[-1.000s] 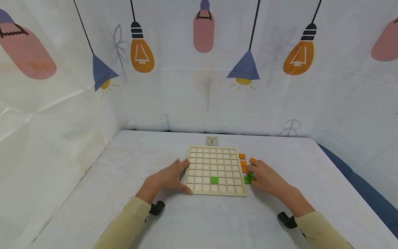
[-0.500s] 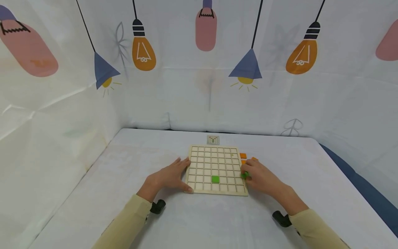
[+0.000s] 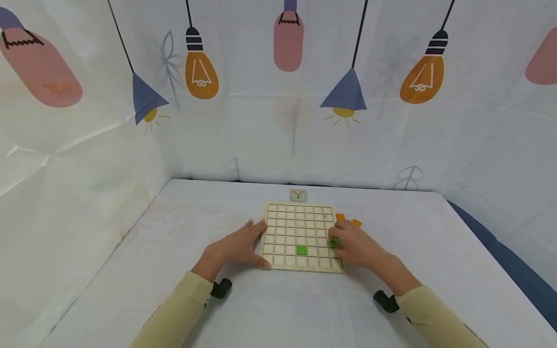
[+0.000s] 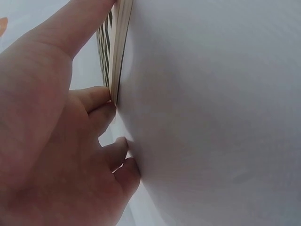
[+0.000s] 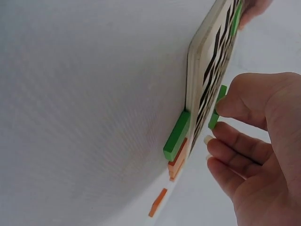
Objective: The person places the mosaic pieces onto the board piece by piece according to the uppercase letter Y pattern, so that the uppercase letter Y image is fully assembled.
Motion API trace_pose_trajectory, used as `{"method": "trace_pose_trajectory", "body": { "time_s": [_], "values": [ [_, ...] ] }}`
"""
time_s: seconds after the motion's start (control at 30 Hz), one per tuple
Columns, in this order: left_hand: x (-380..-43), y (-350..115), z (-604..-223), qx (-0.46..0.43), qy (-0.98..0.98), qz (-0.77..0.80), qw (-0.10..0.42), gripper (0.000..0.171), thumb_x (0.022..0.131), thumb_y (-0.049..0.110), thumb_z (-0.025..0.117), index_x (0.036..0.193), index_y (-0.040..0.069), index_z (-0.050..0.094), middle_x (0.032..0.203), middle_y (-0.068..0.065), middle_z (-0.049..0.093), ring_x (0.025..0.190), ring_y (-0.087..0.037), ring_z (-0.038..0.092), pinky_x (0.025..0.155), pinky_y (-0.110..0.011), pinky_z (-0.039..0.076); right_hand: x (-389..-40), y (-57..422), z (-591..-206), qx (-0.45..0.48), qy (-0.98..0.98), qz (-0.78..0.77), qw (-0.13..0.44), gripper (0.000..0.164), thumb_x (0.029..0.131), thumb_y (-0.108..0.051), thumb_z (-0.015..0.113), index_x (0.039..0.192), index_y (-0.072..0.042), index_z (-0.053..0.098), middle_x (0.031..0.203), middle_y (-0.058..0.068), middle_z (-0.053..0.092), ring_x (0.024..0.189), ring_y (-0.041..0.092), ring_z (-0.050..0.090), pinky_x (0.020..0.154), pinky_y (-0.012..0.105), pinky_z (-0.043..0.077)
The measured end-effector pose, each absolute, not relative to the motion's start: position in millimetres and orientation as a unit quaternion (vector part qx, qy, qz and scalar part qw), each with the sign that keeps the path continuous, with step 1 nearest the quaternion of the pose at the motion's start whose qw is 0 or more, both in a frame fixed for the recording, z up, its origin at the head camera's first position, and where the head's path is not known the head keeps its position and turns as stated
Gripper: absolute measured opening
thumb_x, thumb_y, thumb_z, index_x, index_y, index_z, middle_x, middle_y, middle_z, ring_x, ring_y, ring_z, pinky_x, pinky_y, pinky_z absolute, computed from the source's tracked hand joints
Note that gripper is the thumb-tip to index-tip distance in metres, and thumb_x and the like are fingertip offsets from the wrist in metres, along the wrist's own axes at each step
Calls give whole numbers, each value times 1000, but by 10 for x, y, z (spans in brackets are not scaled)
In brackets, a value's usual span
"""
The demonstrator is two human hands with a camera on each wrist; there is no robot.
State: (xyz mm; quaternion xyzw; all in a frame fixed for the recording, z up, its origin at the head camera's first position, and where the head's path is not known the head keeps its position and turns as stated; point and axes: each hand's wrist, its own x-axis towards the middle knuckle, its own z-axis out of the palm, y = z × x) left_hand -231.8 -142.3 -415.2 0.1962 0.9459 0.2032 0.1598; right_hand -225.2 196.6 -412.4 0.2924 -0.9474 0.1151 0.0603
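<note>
My left hand [image 3: 232,249] lies spread against the near left corner of a pale wooden grid board [image 3: 278,231]. Its thumb touches the front edge and the fingers press the left side, as the left wrist view also shows. Between thumb and fingers, my right hand [image 3: 359,246] pinches a green square tile [image 5: 213,121] over the board's right columns. Another green tile [image 3: 301,250] sits in a cell near the board's front. Beside the board's right edge lies a further green tile [image 5: 176,136], seen in the right wrist view and hidden by my hand in the head view.
Orange tiles [image 3: 340,217] lie right of the board, partly behind my right hand; one orange tile [image 3: 357,223] sits farther out. A small patterned card [image 3: 298,195] lies behind the board. A white printed curtain [image 3: 261,135] stands behind the white table [image 3: 209,203].
My right hand has picked up a green tile from beside the board and carried it left, over the right columns. The left hand stays on the board's corner.
</note>
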Motion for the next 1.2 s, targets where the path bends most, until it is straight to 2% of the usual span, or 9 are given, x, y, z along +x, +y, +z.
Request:
{"method": "trace_pose_trajectory", "body": {
  "time_s": [0.07,0.17,0.23,0.4,0.8,1.2],
  "values": [
    [-2319,-1425,-4151,195,946,204,161,115,72,62,81,160,18,21,168,3,14,157,-30,5,124,-53,21,-2252,1939,-4116,296,-947,112,58,23,77,1,71,90,-17,65,90,-5,54,83,11,46,99,44,50],
    [-2320,-1429,-4151,194,946,204,162,115,72,62,81,160,19,21,168,4,13,157,-29,5,124,-52,21,-2253,1898,-4105,299,-947,107,56,22,78,-1,71,91,-17,66,89,-5,53,84,10,46,85,33,51],
    [-2323,-1431,-4151,192,947,203,162,115,71,62,81,160,20,21,168,4,13,157,-29,4,125,-52,21,-2258,1873,-4103,299,-947,104,55,22,78,-2,71,92,-18,66,89,-6,53,84,10,45,74,28,45],
    [-2335,-1432,-4149,191,948,199,159,116,71,63,81,160,20,21,168,5,13,157,-29,4,124,-52,21,-2284,1803,-4100,302,-946,104,54,22,79,-1,68,92,-19,66,89,-7,52,84,11,44,73,27,42],
    [-2327,-1429,-4149,193,948,193,164,115,71,63,81,160,20,21,168,5,14,157,-29,6,124,-52,22,-2344,1576,-4115,326,-935,126,56,22,79,0,63,93,-17,66,89,-7,54,86,11,44,72,25,42],
    [-2323,-1433,-4156,189,950,193,159,114,72,63,80,160,21,21,168,6,14,157,-27,6,124,-52,23,-2358,1415,-4126,319,-939,119,44,20,82,-3,66,93,-20,67,88,-7,53,87,12,45,75,27,42]
  ]
}}
